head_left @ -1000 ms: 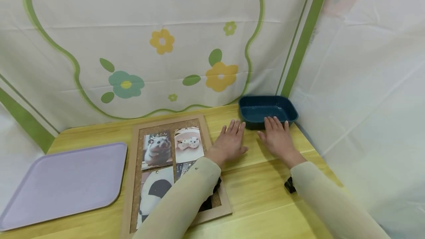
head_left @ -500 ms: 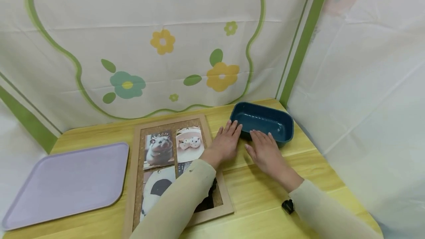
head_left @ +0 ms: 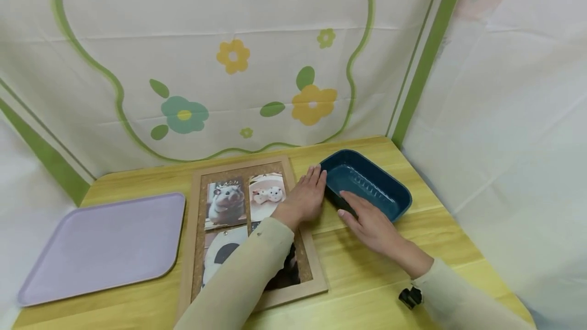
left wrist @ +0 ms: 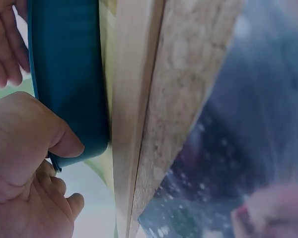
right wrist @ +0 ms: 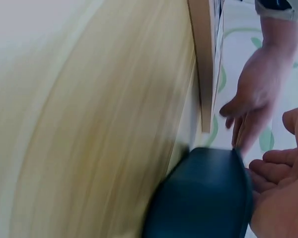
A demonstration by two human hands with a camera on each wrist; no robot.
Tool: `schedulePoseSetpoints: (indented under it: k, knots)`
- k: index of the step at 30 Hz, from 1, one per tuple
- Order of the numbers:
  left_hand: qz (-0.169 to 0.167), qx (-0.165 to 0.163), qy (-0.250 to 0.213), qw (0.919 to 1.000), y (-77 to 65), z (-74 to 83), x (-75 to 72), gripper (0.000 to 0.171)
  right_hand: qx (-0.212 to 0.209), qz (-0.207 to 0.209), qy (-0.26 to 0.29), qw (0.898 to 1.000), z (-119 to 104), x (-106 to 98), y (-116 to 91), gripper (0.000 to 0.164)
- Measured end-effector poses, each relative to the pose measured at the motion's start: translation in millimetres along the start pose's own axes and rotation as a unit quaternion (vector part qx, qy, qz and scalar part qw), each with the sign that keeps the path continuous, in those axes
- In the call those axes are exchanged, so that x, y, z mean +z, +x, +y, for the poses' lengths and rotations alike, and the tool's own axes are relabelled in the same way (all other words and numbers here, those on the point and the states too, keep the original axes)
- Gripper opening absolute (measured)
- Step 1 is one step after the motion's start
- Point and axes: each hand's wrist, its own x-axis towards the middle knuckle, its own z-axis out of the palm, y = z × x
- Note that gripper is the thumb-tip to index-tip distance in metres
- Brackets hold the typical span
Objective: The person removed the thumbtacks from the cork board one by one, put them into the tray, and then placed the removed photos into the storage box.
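Apparently I'm repositioning the blue tub (head_left: 369, 183), right-ctr of frame, left hand (head_left: 304, 196) seemingly pinching its corner, right hand (head_left: 370, 224) loosely spread against it; next move prob. needs steady guiding w/ both.

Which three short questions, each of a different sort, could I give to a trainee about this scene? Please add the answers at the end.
1. True or false: the lilac tray lies farther to the person's left than the dark teal container.
2. Choose one. Where is the left hand?
a) on the lilac tray
b) against the wall cloth
c) at the dark teal container's rim
3. Fill in the missing word: the left sleeve passes over the framed ____.

Key: 1 true; 2 c; 3 corkboard.
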Motion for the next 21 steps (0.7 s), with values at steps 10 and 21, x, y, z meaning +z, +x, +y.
schedulePoseSetpoints:
  k: [10, 21]
  knots:
    - [-0.008, 0.024, 0.020, 0.9995, -17.9, 21.8, 0.7, 0.060, 0.010, 0.038, -0.067, 0.997, 50.8, -37.4, 17.8, 0.059]
    - [-0.027, 0.073, 0.054, 0.9955, -41.5, 64.5, 1.9, 0.062, 0.053, -0.014, -0.145, 0.988, 97.5, -53.5, 37.8, 0.067]
